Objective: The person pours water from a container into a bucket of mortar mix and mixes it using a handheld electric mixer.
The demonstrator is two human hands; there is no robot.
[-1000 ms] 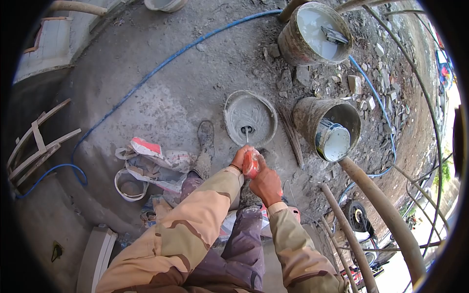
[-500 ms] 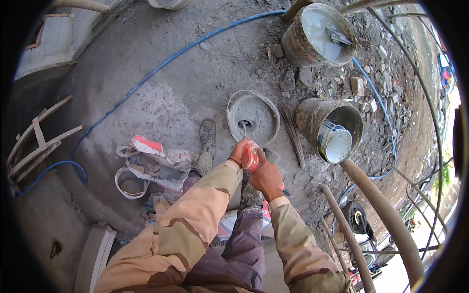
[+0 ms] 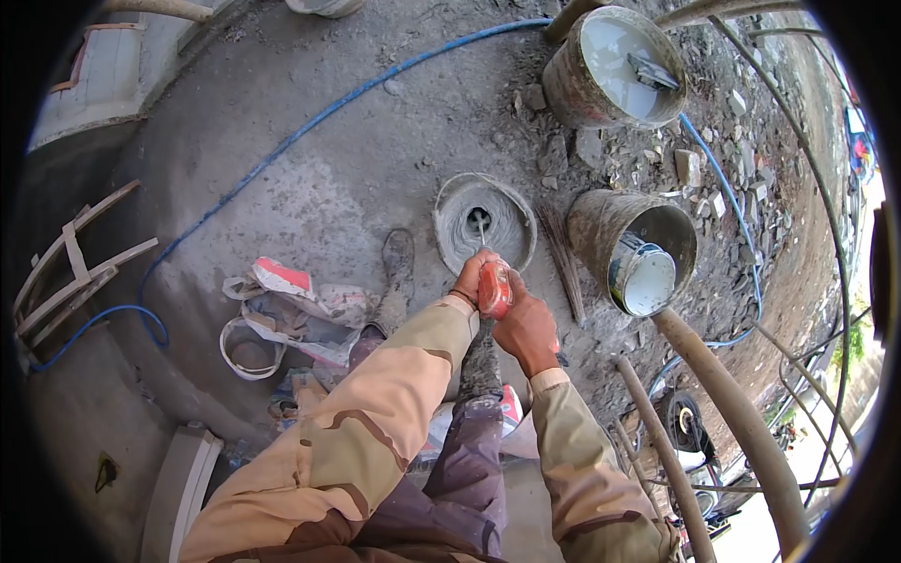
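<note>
Both of my hands are wrapped round a red power mixer (image 3: 495,289). My left hand (image 3: 471,275) grips its front end, and my right hand (image 3: 527,326) holds the rear part. From the tool a thin metal shaft (image 3: 482,234) runs down into a round bucket (image 3: 438,223) of wet grey mix (image 3: 457,236). Around the shaft the mix shows a dark hollow and ring-shaped swirls. The stirring end is partly hidden in the mix. The bucket stands on the ground just beyond my boots.
Right of the bucket lie a bundle of sticks (image 3: 560,265) and a big bucket (image 3: 591,221) with a smaller pail (image 3: 648,280). A water bucket (image 3: 574,83) stands farther back. A blue hose (image 3: 347,106) crosses the ground. Torn bags (image 3: 343,305) lie left, wooden poles (image 3: 735,413) right.
My hands and the red mixer have moved slightly right. The shaft and the hollow in the mix have shifted toward the bucket's middle and away from me.
</note>
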